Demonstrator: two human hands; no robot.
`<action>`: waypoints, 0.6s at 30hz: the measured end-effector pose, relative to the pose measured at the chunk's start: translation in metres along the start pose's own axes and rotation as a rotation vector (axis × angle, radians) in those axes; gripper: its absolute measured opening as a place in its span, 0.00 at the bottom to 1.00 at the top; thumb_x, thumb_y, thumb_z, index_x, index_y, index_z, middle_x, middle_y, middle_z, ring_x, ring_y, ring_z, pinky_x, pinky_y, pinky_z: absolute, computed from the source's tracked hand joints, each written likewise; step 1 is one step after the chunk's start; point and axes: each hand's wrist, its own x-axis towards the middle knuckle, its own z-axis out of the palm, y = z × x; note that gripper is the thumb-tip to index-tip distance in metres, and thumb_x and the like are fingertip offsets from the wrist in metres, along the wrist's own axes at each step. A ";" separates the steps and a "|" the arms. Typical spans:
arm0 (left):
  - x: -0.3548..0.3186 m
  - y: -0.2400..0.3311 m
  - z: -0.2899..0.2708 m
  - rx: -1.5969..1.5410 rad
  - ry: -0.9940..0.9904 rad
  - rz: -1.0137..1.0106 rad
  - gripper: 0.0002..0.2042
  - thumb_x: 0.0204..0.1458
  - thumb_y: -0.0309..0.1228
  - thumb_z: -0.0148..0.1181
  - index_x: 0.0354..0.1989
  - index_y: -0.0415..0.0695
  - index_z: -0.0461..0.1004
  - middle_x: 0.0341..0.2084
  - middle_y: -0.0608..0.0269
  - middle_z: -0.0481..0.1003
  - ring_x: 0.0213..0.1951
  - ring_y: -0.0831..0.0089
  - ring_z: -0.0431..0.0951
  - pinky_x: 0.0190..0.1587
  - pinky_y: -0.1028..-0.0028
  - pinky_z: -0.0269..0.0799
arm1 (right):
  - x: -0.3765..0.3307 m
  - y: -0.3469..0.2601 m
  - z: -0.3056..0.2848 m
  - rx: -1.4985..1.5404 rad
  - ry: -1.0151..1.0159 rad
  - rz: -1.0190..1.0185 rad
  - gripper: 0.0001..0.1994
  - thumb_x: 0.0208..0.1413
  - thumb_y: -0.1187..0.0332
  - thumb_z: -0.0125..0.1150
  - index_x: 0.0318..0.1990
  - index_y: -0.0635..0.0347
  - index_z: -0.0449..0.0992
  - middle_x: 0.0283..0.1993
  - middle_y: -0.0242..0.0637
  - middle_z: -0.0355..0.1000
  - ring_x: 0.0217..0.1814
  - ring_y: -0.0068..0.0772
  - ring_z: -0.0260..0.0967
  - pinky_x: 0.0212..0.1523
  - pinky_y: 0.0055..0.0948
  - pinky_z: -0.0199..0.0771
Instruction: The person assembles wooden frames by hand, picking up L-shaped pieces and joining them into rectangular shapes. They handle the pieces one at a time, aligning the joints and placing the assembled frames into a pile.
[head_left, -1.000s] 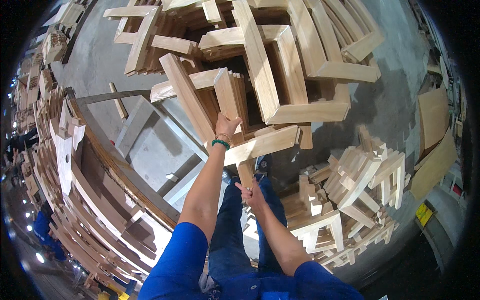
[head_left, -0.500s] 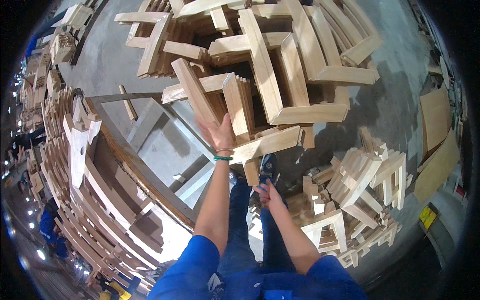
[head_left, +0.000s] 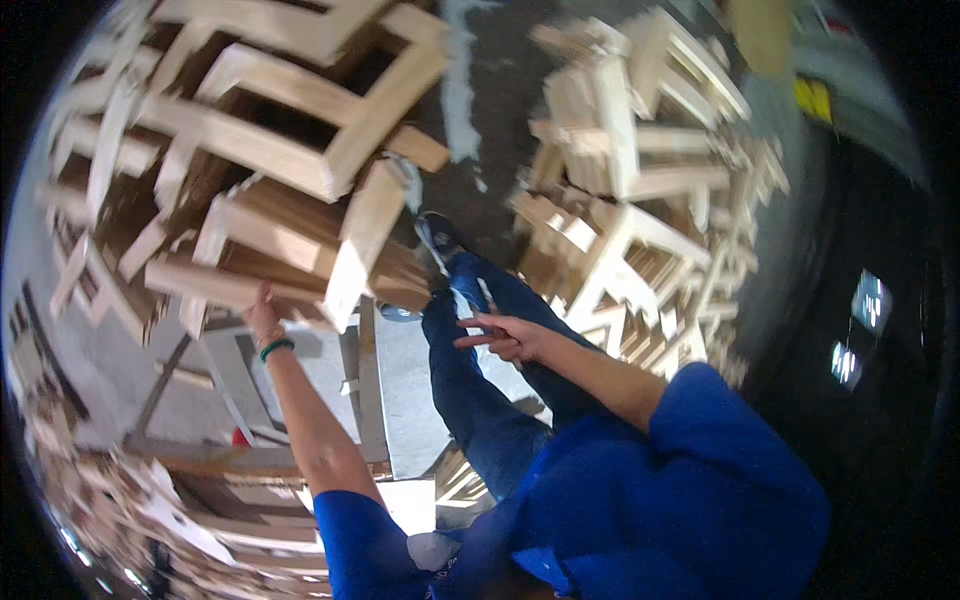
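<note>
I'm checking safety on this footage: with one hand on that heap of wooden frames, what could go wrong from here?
The left hand presses on a wooden frame low in a loosely stacked pile; pieces lean at odd angles, so upper ones might slide down onto the arm. The right hand is open and free, so nothing steadies the load. The person's feet stand close between this pile and a second stack, leaving little room to step back.

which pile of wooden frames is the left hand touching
The left pile of wooden frames; the left hand rests against its underside, while the right pile stands untouched.
</note>
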 end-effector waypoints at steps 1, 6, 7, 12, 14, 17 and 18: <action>-0.004 0.002 0.011 -0.128 0.067 0.099 0.17 0.43 0.31 0.68 0.39 0.37 0.73 0.28 0.57 0.75 0.19 0.68 0.74 0.19 0.70 0.72 | -0.001 0.000 0.001 0.006 -0.040 -0.004 0.24 0.63 0.55 0.46 0.63 0.52 0.57 0.62 0.48 0.61 0.13 0.08 0.40 0.09 0.10 0.42; -0.037 0.030 0.010 0.265 0.116 -0.162 0.36 0.39 0.47 0.69 0.50 0.31 0.66 0.39 0.50 0.73 0.34 0.63 0.76 0.30 0.66 0.76 | 0.008 0.016 -0.001 0.121 -0.100 -0.006 0.24 0.62 0.57 0.48 0.63 0.51 0.56 0.60 0.52 0.61 0.13 0.09 0.40 0.08 0.09 0.42; -0.048 0.033 0.021 0.148 0.219 -0.121 0.40 0.38 0.51 0.67 0.51 0.28 0.66 0.43 0.47 0.71 0.37 0.62 0.75 0.33 0.64 0.76 | 0.009 0.017 -0.001 0.127 -0.116 -0.019 0.24 0.62 0.57 0.48 0.63 0.51 0.56 0.60 0.53 0.61 0.13 0.09 0.40 0.08 0.09 0.42; -0.090 0.061 0.027 -0.023 0.412 -0.036 0.36 0.42 0.53 0.62 0.54 0.38 0.66 0.51 0.49 0.69 0.52 0.58 0.70 0.51 0.54 0.66 | 0.021 0.047 -0.006 0.131 -0.239 -0.065 0.16 0.60 0.60 0.51 0.53 0.52 0.65 0.58 0.53 0.64 0.11 0.07 0.41 0.07 0.10 0.41; -0.124 0.072 0.045 -0.138 0.302 0.058 0.30 0.44 0.50 0.61 0.54 0.46 0.67 0.52 0.50 0.68 0.55 0.60 0.68 0.55 0.53 0.61 | 0.026 0.062 -0.008 0.120 -0.178 -0.107 0.16 0.59 0.60 0.52 0.53 0.51 0.65 0.57 0.52 0.65 0.11 0.07 0.41 0.07 0.10 0.41; -0.191 0.090 0.042 -0.339 0.003 0.255 0.25 0.46 0.46 0.60 0.53 0.52 0.68 0.47 0.55 0.70 0.52 0.65 0.68 0.56 0.54 0.57 | 0.026 0.091 -0.013 0.038 -0.143 -0.157 0.14 0.59 0.60 0.52 0.50 0.51 0.67 0.56 0.52 0.67 0.10 0.08 0.43 0.07 0.10 0.42; -0.212 0.105 0.036 -0.408 -0.041 0.267 0.23 0.47 0.44 0.59 0.52 0.51 0.69 0.47 0.57 0.70 0.51 0.66 0.69 0.55 0.55 0.58 | 0.027 0.102 -0.019 0.045 -0.168 -0.167 0.14 0.59 0.60 0.52 0.50 0.51 0.67 0.55 0.52 0.67 0.10 0.08 0.43 0.06 0.10 0.42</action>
